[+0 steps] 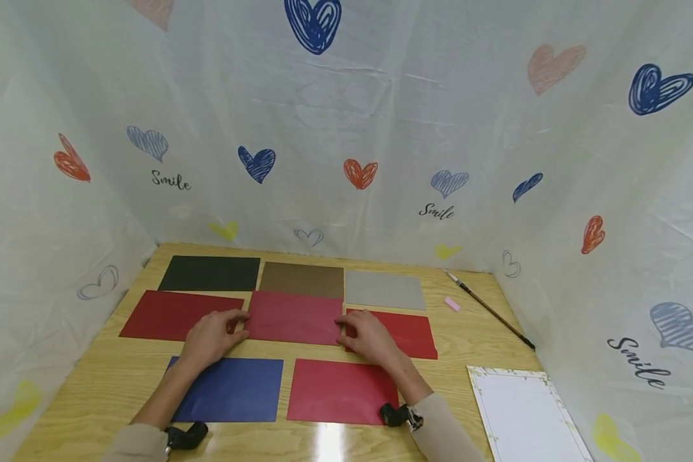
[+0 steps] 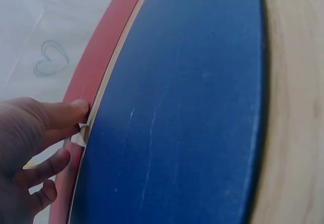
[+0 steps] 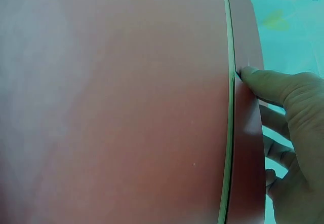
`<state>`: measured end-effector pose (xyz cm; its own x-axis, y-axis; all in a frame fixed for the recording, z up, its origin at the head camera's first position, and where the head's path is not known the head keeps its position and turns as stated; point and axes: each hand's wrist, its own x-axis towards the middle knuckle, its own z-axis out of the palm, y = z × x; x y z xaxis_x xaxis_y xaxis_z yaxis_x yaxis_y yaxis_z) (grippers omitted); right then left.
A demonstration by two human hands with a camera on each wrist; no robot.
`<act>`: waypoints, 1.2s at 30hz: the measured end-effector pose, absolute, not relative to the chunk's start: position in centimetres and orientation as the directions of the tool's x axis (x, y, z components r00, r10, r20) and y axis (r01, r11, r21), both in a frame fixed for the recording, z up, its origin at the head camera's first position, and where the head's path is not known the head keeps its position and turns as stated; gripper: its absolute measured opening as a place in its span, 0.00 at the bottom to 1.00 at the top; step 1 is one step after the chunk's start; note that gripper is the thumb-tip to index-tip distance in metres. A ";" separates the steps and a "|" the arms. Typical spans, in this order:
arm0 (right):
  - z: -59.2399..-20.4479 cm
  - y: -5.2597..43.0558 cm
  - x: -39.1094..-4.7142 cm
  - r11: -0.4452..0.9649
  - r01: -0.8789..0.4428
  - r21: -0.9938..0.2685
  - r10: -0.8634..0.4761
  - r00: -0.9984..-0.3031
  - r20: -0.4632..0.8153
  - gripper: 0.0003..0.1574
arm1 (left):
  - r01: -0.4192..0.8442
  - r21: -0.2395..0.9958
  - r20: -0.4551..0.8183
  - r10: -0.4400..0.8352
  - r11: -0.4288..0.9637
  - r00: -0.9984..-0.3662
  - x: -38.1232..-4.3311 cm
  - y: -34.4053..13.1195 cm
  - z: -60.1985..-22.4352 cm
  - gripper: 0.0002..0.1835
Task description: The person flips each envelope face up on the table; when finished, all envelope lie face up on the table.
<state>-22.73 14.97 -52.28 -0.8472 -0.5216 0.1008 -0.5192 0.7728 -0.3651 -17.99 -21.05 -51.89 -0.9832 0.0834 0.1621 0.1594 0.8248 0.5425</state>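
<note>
Both hands hold the short sides of a pinkish-red card (image 1: 296, 319) in the middle of the wooden table. My left hand (image 1: 210, 337) has its thumb and index finger at the left edge; my right hand (image 1: 372, 337) has them at the right edge. A dark red card (image 1: 170, 314) lies beside the left hand, and a bright red card (image 1: 407, 335) is partly under the right hand. Nearer me are a blue card (image 2: 177, 102) and another red card (image 3: 126, 107), each below a wrist. The left wrist view shows thumb and index finger close together at the card.
Along the back lie a black card (image 1: 210, 273), a brown card (image 1: 302, 280) and a grey card (image 1: 385, 290). To the right are a pink eraser-like block (image 1: 452, 304), a brush (image 1: 491, 310) and a white bordered sheet (image 1: 525, 410). A heart-printed curtain (image 1: 393, 128) surrounds the table.
</note>
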 end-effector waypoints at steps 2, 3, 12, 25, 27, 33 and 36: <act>-52.3 14.9 -22.7 0.768 -0.527 -0.365 -0.527 -0.843 0.107 0.26 | 0.159 0.536 0.160 0.086 0.829 -0.983 -17.9 -21.1 -51.9 0.20; -52.4 14.9 -22.6 0.766 -0.531 -0.363 -0.531 -0.840 0.111 0.26 | 0.158 0.534 0.159 0.085 0.830 -0.984 -17.9 -21.1 -51.9 0.20; -52.5 14.9 -22.5 0.757 -0.579 -0.304 -0.568 -0.812 0.131 0.18 | 0.164 0.519 0.167 0.089 0.839 -0.982 -17.7 -21.0 -51.7 0.19; -52.6 15.0 -22.2 0.753 -0.579 -0.312 -0.576 -0.810 0.113 0.18 | 0.168 0.519 0.155 0.101 0.838 -0.983 -17.5 -21.0 -51.8 0.19; -52.6 15.0 -22.3 0.754 -0.578 -0.313 -0.574 -0.811 0.115 0.18 | 0.166 0.520 0.152 0.100 0.838 -0.983 -17.5 -21.0 -51.7 0.19; -52.5 15.0 -22.2 0.758 -0.571 -0.315 -0.569 -0.815 0.110 0.19 | 0.166 0.524 0.154 0.099 0.835 -0.983 -17.5 -21.1 -51.6 0.20; -52.5 15.0 -22.2 0.758 -0.572 -0.314 -0.570 -0.815 0.108 0.19 | 0.170 0.524 0.158 0.101 0.834 -0.982 -17.5 -21.2 -51.8 0.19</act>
<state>-22.24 14.99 -52.47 -0.8145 -0.5701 0.1075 -0.5718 0.7578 -0.3143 -17.54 -21.17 -51.76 -0.9822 0.1009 0.1584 0.1703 0.8343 0.5243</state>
